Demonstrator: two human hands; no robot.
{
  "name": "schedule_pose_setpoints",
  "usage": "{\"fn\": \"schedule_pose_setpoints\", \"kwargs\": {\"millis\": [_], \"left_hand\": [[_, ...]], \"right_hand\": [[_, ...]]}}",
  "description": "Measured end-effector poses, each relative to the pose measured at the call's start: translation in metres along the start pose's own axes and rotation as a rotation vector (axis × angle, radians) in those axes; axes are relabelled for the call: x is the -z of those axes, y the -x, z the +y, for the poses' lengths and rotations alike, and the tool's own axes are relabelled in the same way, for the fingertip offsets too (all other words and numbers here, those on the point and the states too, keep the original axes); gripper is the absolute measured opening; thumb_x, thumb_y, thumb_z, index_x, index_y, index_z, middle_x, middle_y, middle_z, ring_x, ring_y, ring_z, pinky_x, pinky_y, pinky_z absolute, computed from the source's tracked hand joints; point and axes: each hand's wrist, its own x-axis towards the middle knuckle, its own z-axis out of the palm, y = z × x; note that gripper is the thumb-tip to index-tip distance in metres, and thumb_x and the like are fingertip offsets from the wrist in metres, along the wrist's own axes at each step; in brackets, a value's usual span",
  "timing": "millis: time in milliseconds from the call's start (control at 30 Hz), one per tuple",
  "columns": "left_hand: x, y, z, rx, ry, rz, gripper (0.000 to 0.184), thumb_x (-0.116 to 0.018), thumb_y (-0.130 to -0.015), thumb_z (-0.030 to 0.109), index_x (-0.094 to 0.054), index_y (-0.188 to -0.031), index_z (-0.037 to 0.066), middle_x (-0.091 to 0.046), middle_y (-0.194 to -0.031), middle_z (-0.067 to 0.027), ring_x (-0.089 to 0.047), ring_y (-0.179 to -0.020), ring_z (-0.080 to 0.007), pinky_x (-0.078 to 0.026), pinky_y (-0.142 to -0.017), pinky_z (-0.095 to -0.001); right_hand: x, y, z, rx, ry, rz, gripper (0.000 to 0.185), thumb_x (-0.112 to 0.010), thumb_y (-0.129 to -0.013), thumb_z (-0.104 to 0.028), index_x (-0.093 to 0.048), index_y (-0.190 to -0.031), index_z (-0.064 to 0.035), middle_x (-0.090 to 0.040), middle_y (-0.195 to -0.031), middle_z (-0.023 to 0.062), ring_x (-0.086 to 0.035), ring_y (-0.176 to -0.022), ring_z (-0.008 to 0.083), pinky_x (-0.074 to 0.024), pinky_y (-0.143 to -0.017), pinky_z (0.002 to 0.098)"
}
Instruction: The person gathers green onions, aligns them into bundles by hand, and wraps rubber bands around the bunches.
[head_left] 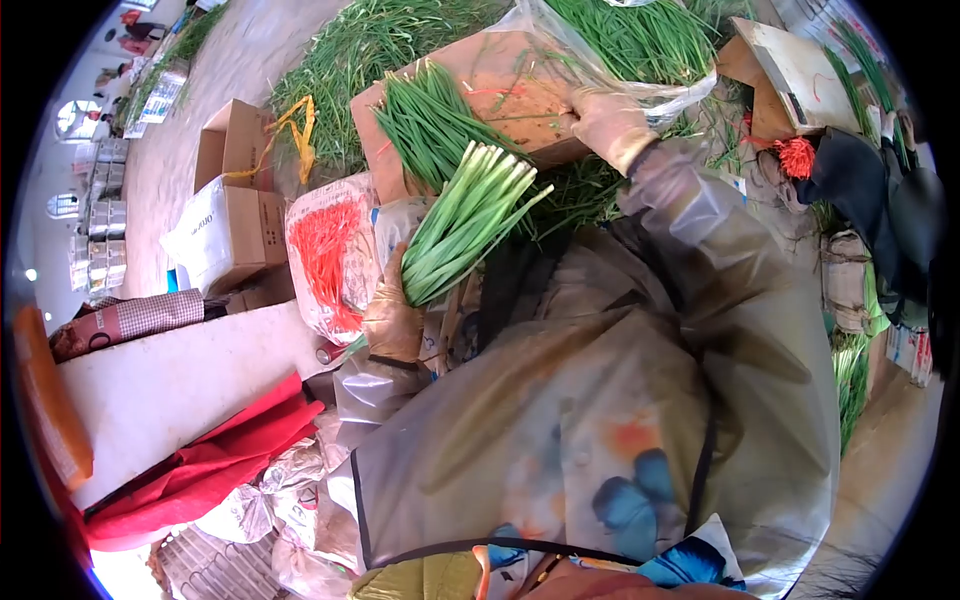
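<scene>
My left hand (393,318), in a tan glove, is closed around the lower part of a bunch of garlic chives (468,222). The white cut ends of the bunch point up and to the right. My right hand (608,125), also gloved, reaches over the brown board (520,65) with its fingers spread a little, near loose bits of green and soil. Another bunch of chives (425,115) lies on the board's left part. A thin red tie (490,91) rests between that bunch and my right hand.
A heap of red ties (330,255) sits on a bag to the left. Beyond the board lie loose greens (365,60) and chives on clear plastic (650,40). Open cardboard boxes (240,225) stand at left. At right, a person in dark clothes (860,185) is close by.
</scene>
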Motion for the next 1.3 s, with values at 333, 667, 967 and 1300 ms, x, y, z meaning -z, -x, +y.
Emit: {"fn": "schedule_pose_setpoints", "kwargs": {"millis": [333,667,967,1300], "left_hand": [[-0.009,-0.008,-0.034,0.192,1.804,-0.800,0.099,-0.075,-0.065,0.006,-0.014,-0.142,0.014,-0.054,-0.077,-0.0015,-0.050,-0.059,-0.0136,-0.039,-0.054,-0.0277],[-0.022,-0.021,-0.016,0.125,1.901,-0.719,0.085,-0.077,-0.063,0.006,-0.032,-0.135,0.008,-0.054,-0.074,-0.0034,-0.050,-0.058,-0.0156,-0.042,-0.050,-0.0295],[-0.013,-0.049,0.034,0.097,1.637,-0.618,0.076,-0.075,-0.064,0.008,-0.038,-0.131,0.002,-0.057,-0.082,-0.0040,-0.054,-0.067,-0.0153,-0.045,-0.059,-0.0292],[-0.021,-0.056,0.047,-0.060,1.681,-0.809,0.089,-0.077,-0.061,0.013,-0.028,-0.134,0.000,-0.063,-0.091,-0.0117,-0.058,-0.066,-0.0229,-0.046,-0.059,-0.0334]], "right_hand": [[-0.049,0.011,0.051,-0.122,-0.447,-0.062,0.030,-0.064,-0.074,-0.009,-0.057,-0.102,-0.0013,-0.059,-0.082,0.0113,-0.055,-0.073,0.0185,-0.0458,-0.070,0.0296],[-0.042,0.052,0.013,-0.228,-1.185,-0.516,0.035,-0.056,-0.088,-0.030,-0.056,-0.115,-0.0071,-0.062,-0.094,0.0031,-0.057,-0.079,0.0096,-0.0465,-0.066,0.0233],[-0.032,0.046,-0.065,-0.104,-1.587,-0.405,0.062,-0.057,-0.085,-0.044,-0.040,-0.131,-0.0051,-0.053,-0.115,0.0050,-0.051,-0.105,0.0160,-0.0395,-0.091,0.0312],[0.003,0.012,0.018,-0.114,-1.193,0.168,0.029,-0.053,-0.090,-0.030,-0.060,-0.101,-0.0050,-0.057,-0.065,0.0015,-0.050,-0.051,0.0101,-0.0447,-0.050,0.0242]]}}
